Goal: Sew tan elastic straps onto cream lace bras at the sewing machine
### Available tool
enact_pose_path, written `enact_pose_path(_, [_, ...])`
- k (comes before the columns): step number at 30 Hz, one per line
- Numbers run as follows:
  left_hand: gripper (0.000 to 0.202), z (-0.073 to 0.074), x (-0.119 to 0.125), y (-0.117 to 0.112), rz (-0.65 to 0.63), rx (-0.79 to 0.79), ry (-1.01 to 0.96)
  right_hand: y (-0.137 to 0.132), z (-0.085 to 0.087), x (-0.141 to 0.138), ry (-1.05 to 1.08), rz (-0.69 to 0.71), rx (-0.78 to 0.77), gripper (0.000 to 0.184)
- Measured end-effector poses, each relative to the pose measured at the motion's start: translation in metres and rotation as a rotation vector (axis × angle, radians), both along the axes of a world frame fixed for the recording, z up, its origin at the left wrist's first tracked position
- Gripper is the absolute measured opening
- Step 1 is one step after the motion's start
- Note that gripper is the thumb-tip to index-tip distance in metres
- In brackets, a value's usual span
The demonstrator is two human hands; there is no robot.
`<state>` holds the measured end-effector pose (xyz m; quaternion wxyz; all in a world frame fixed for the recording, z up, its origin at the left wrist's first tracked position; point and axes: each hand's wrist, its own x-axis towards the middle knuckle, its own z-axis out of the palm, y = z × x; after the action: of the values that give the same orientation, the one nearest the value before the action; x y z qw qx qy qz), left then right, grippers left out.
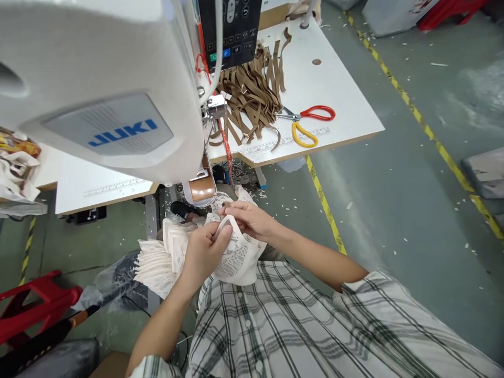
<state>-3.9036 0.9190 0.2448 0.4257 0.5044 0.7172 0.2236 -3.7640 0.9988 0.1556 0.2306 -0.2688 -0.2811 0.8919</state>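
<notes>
Both my hands work a stack of white lace fabric pieces (240, 260) in my lap, below the sewing machine. My left hand (205, 252) is closed, thumb and fingers pinching the edge of the top lace piece. My right hand (248, 218) is also closed, its fingertips gripping the same piece from the right. More folded lace pieces (155, 265) fan out to the left of my left hand. My plaid shirt (283, 320) fills the lower frame.
A white JUKI sewing machine (106, 89) looms at upper left, its control panel (232, 29) behind. On the white table (342, 100) lie brown straps (248, 94) and red-and-yellow scissors (307, 123). A red stool (35, 310) stands at lower left. Yellow floor tape (325, 202) runs right.
</notes>
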Motion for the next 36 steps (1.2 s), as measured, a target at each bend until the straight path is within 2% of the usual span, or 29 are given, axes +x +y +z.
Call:
enact_pose_path(2, [0.042, -0.001, -0.003, -0.001, 0.023, 0.014, 0.04, 0.009, 0.005, 0.008, -0.005, -0.093, -0.098, 0.033])
enact_pose_path(4, [0.043, -0.003, -0.006, -0.002, 0.04, 0.044, 0.098, 0.016, 0.012, 0.018, -0.008, -0.119, -0.069, 0.029])
enact_pose_path(9, [0.042, -0.008, -0.007, 0.0, 0.013, 0.127, 0.179, 0.015, 0.032, 0.026, -0.068, 0.051, 0.394, 0.02])
enact_pose_path(11, [0.041, -0.009, -0.007, 0.001, -0.003, 0.155, 0.179, 0.011, 0.038, 0.022, -0.153, 0.02, 0.571, 0.019])
enact_pose_path(13, [0.04, -0.009, -0.007, 0.001, -0.033, 0.201, 0.149, 0.009, 0.041, 0.018, -0.206, -0.042, 0.664, 0.017])
enact_pose_path(15, [0.033, -0.012, -0.006, 0.0, -0.072, 0.273, 0.083, 0.008, 0.041, 0.015, -0.185, -0.085, 0.63, 0.015])
enact_pose_path(17, [0.022, -0.019, -0.003, -0.004, -0.077, 0.347, 0.02, 0.01, 0.04, 0.012, -0.122, -0.111, 0.526, 0.016])
enact_pose_path(20, [0.018, -0.034, 0.0, -0.012, 0.059, 0.436, 0.091, 0.018, 0.041, 0.008, -0.085, -0.086, 0.388, 0.02])
enact_pose_path(22, [0.021, -0.038, -0.003, -0.014, 0.101, 0.499, 0.19, 0.028, 0.046, 0.006, -0.082, -0.044, 0.316, 0.024])
enact_pose_path(25, [0.03, -0.028, -0.017, -0.006, -0.036, 0.591, 0.348, 0.047, 0.053, 0.002, -0.075, -0.052, 0.303, 0.03])
enact_pose_path(27, [0.027, -0.013, -0.027, 0.004, -0.103, 0.607, 0.444, 0.062, 0.055, -0.002, -0.115, -0.089, 0.396, 0.037])
enact_pose_path(31, [0.027, 0.01, -0.038, 0.023, -0.028, 0.493, 0.45, 0.085, 0.051, -0.016, -0.289, -0.189, 0.676, 0.029])
enact_pose_path(36, [0.026, 0.018, -0.039, 0.03, 0.054, 0.388, 0.376, 0.099, 0.049, -0.038, -0.417, -0.3, 0.994, 0.019])
